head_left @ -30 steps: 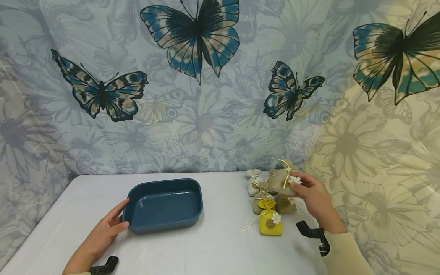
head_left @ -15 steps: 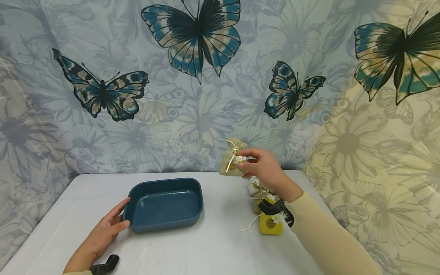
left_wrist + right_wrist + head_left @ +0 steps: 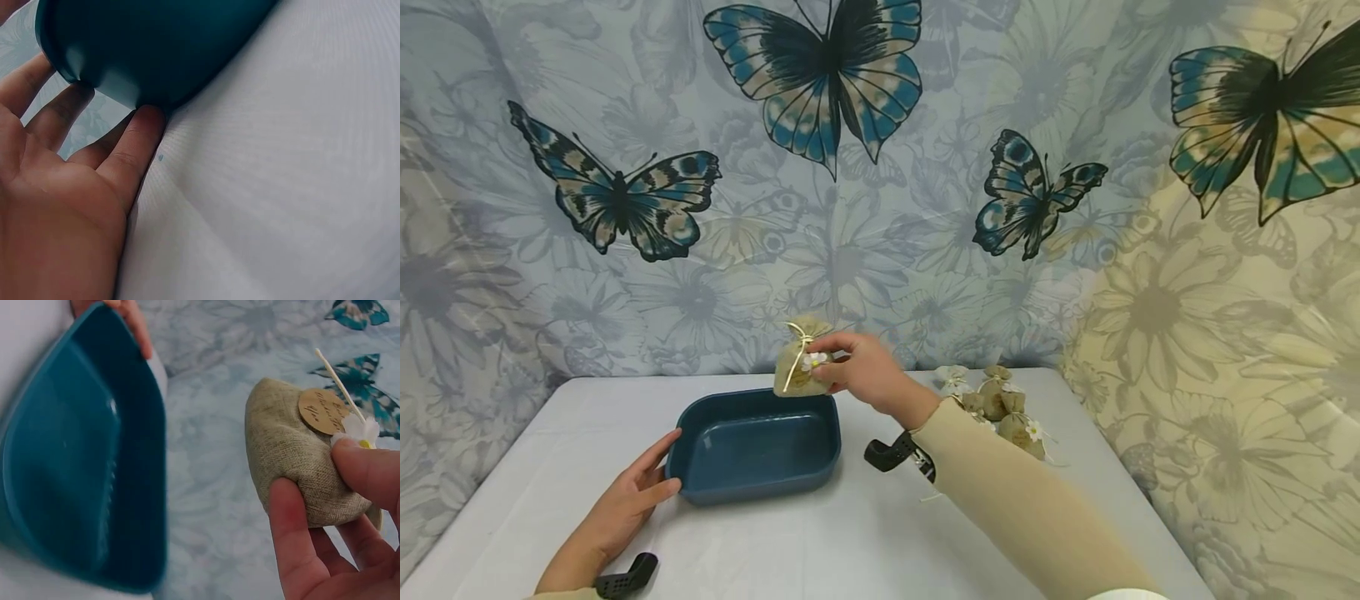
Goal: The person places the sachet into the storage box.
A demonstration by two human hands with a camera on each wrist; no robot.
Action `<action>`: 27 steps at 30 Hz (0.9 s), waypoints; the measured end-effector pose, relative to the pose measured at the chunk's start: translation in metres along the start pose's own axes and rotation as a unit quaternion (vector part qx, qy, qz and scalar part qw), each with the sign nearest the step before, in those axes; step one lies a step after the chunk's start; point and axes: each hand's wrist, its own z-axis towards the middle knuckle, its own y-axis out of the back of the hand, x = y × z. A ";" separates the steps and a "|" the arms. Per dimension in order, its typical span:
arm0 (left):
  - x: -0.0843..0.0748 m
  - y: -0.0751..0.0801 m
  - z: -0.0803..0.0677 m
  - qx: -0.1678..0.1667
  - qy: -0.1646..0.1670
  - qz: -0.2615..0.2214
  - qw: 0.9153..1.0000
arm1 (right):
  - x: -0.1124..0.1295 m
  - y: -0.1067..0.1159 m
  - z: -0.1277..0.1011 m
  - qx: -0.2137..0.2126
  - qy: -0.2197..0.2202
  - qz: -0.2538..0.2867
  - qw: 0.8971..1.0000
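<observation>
A beige drawstring sachet (image 3: 796, 367) with a cream cord, white flower and round tag hangs over the back right rim of a dark blue dish (image 3: 760, 483). My right hand (image 3: 868, 375) pinches it between thumb and fingers; in the right wrist view the sachet (image 3: 287, 444) is held apart from the dish (image 3: 56, 444). On the dish's left end, my left hand (image 3: 625, 504) rests with fingers spread along the outer wall. The left wrist view shows those fingertips (image 3: 149, 119) touching the wall. Inside the dish only bare bottom is visible.
Several more sachets stand at the table's back right: a white one (image 3: 953, 381) and beige ones, such as the front one (image 3: 1021, 433). My right sleeve (image 3: 1015, 492) covers part of that group. Behind the white table (image 3: 760, 550) hangs a butterfly-printed cloth (image 3: 850, 250).
My right hand has lifted the beige sachet from the group and carried it left to above the dish's back right rim. My left hand and the dish have stayed put.
</observation>
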 end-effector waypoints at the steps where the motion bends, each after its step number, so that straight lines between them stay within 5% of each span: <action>1: 0.000 0.000 0.000 0.002 -0.001 -0.001 1.000 | -0.003 -0.008 0.004 0.001 -0.008 0.006 1.000; 15: -0.003 0.001 0.001 0.000 0.009 0.013 1.000 | -0.047 -0.111 0.040 -0.015 -0.072 0.006 0.997; 23: 0.001 -0.003 0.004 0.012 0.007 0.017 1.000 | -0.061 -0.138 0.052 -0.046 -0.093 -0.029 0.994; 27: 0.002 -0.003 0.007 0.018 0.000 0.013 1.000 | -0.067 -0.141 0.055 -0.025 -0.109 -0.054 0.992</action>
